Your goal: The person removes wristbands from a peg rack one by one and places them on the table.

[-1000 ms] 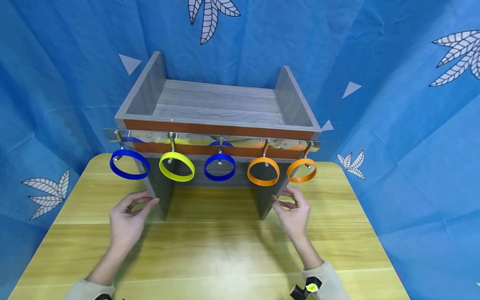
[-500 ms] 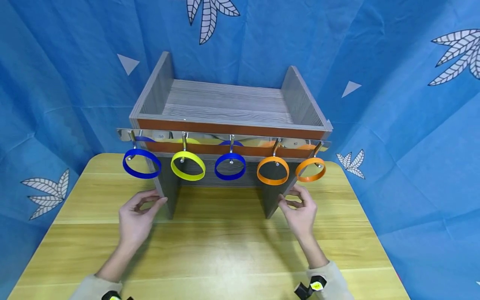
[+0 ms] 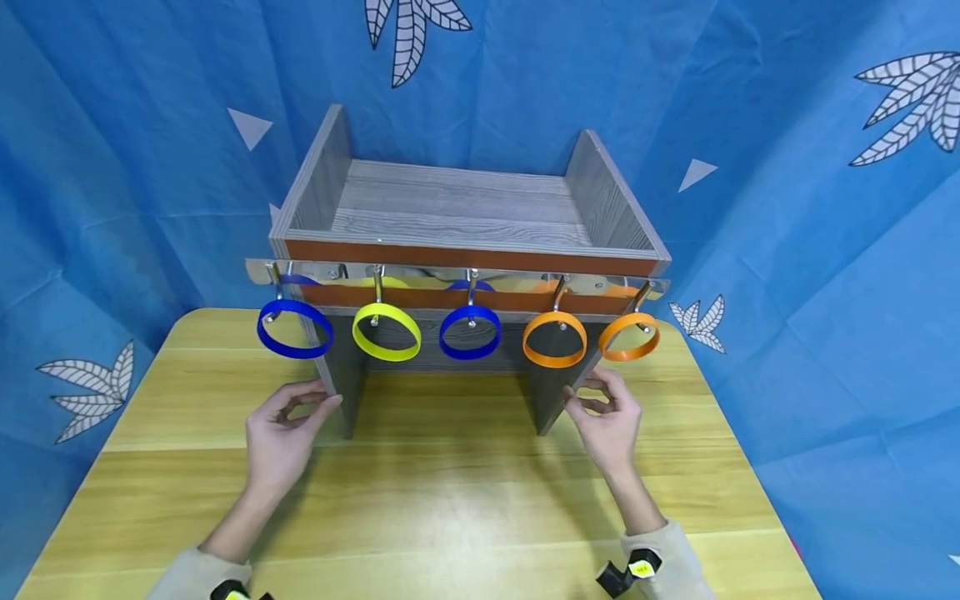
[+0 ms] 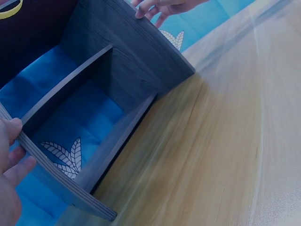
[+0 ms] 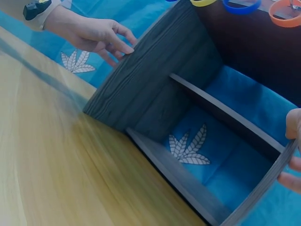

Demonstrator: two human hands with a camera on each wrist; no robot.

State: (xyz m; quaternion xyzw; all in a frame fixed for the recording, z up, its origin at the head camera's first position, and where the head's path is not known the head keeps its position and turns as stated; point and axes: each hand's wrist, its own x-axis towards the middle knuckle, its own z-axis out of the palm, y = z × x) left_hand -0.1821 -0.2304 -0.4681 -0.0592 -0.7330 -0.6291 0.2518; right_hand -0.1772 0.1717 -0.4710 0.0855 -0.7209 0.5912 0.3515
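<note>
A grey wood-grain shelf (image 3: pixel 465 196) stands on the table in the head view. My left hand (image 3: pixel 279 437) pinches the front edge of its left side panel, thumb on the inner side. On the right panel's front edge, my right hand (image 3: pixel 611 425) has a matching pinch. Along the shelf's front runs a shiny metal hook rail (image 3: pixel 435 277) over a brown strip. From its hooks hang a left blue ring (image 3: pixel 272 340), a yellow ring (image 3: pixel 408 354), a middle blue ring (image 3: pixel 480 353) and two orange rings, one being the inner orange ring (image 3: pixel 555 362).
The light wooden table (image 3: pixel 450 508) spreads in front of the shelf and to both sides. Close behind it hangs a blue curtain (image 3: pixel 525 75) with white leaf prints. Under the upper board, a crosspiece (image 5: pixel 230 113) joins the side panels in the right wrist view.
The shelf has slid to the right in the head view, with both hands moving along on its side panels. The rings still hang from the hooks.
</note>
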